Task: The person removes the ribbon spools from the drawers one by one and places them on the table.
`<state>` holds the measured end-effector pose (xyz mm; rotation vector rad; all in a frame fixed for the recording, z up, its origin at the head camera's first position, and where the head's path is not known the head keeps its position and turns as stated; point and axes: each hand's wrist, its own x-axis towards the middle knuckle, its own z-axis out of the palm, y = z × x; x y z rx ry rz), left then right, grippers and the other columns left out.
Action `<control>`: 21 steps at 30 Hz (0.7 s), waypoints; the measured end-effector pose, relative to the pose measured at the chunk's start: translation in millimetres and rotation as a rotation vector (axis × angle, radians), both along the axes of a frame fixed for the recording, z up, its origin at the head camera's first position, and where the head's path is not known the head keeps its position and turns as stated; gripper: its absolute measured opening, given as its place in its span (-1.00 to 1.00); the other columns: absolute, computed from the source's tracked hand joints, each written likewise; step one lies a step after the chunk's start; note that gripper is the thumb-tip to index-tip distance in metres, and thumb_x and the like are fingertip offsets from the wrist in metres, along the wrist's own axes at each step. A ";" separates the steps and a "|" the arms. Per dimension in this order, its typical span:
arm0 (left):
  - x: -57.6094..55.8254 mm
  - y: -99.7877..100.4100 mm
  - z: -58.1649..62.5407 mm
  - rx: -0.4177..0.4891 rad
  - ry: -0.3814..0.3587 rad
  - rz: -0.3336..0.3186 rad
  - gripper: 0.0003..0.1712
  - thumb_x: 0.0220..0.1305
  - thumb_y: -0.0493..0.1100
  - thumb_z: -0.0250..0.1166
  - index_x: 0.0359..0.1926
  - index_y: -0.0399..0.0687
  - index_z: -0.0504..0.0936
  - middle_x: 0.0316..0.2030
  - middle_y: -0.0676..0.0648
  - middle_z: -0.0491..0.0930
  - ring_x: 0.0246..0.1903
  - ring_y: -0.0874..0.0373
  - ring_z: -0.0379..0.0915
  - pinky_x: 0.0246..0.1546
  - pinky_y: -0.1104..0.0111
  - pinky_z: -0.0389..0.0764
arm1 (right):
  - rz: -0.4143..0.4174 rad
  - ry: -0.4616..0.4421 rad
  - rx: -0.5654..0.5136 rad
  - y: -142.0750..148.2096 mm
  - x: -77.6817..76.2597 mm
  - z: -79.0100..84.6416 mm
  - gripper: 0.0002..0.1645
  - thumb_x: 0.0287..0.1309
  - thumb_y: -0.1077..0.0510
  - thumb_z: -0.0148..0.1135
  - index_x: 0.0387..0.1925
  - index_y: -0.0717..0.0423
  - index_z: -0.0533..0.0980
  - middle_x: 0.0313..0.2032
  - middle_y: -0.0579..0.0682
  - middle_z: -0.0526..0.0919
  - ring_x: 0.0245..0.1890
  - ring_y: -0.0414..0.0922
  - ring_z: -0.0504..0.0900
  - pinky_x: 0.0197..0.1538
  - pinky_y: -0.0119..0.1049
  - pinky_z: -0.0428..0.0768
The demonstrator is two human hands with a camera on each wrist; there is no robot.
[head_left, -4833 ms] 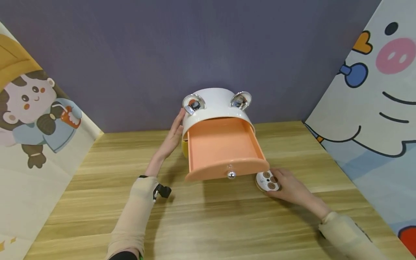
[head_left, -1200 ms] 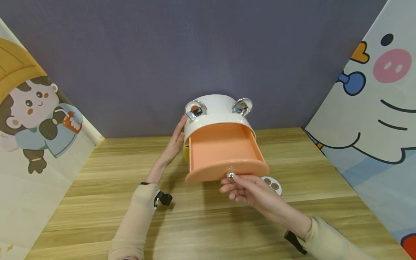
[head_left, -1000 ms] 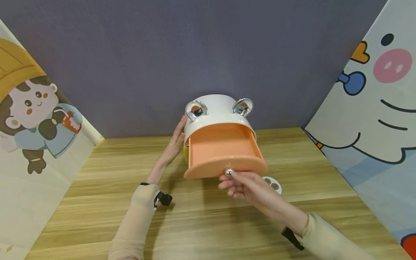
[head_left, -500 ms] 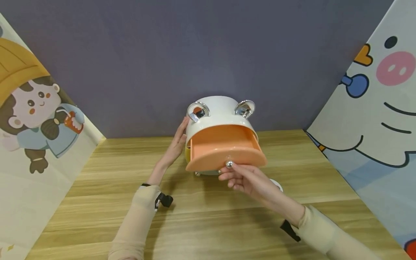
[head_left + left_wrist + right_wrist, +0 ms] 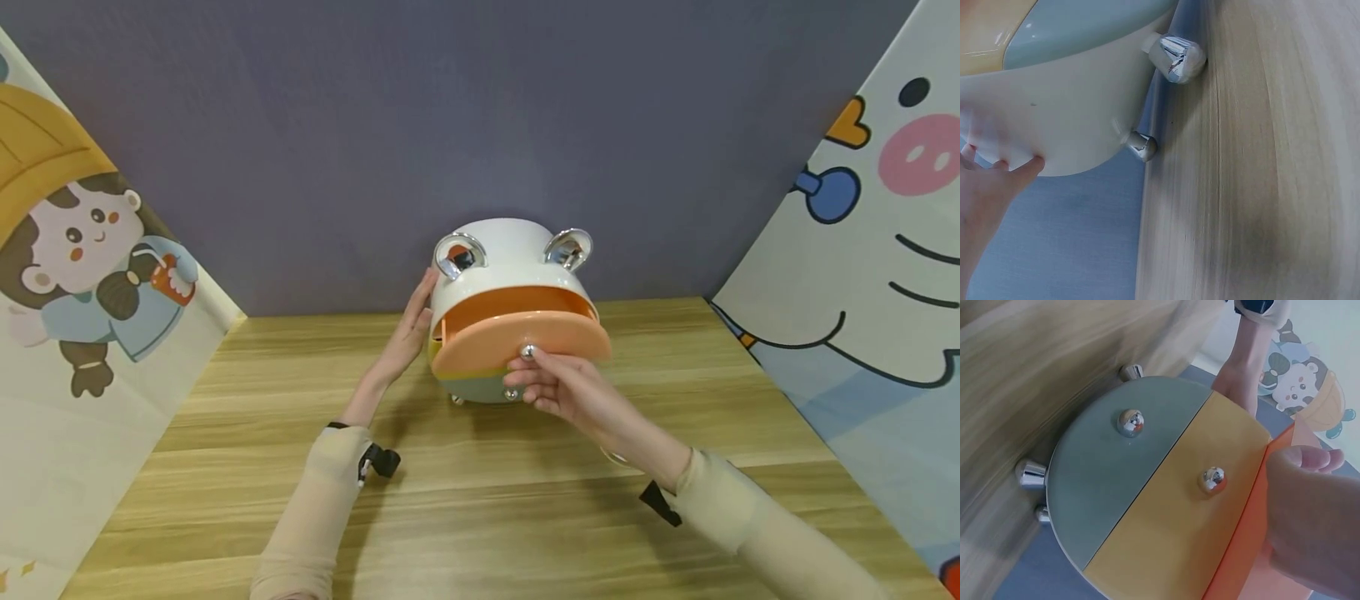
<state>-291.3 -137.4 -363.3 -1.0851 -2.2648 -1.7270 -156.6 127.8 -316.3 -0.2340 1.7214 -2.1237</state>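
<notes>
A round white drawer cabinet [image 5: 504, 242] with two shiny ears stands on short silver feet against the back wall. Its top orange drawer [image 5: 480, 343] is partly pulled out. My right hand [image 5: 573, 396] pinches the drawer's silver knob [image 5: 528, 352] between thumb and fingers. Along the cabinet's left side rests my left hand [image 5: 405, 337], its fingers straight; the left wrist view shows its fingertips [image 5: 1035, 165] touching the white wall. Below the orange drawer, the right wrist view shows a yellow drawer [image 5: 1179, 494] and a green drawer [image 5: 1119, 465], both closed, each with a silver knob.
Under my right wrist only the edge of a round disc [image 5: 617, 458] shows on the wooden table [image 5: 450, 517]. A dark grey wall [image 5: 337, 167] rises behind the cabinet. Cartoon-printed panels [image 5: 885, 275] slant in at both sides.
My right hand has left the white disc on the table and taken hold of the knob. The orange drawer has slid inward, most of its length. My left hand has stayed on the cabinet.
</notes>
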 end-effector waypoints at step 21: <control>-0.3 0.4 -0.8 0.015 0.024 0.002 -0.29 0.60 0.06 -0.21 0.56 -0.20 -0.11 0.59 -0.24 -0.31 0.59 -0.13 -0.46 0.53 -0.19 -0.28 | -0.008 0.025 0.011 -1.7 -25.8 1.4 -0.62 0.52 -0.07 -0.05 -0.03 0.07 0.58 -0.23 -0.21 0.79 -0.35 -0.34 0.67 -0.21 -0.52 0.63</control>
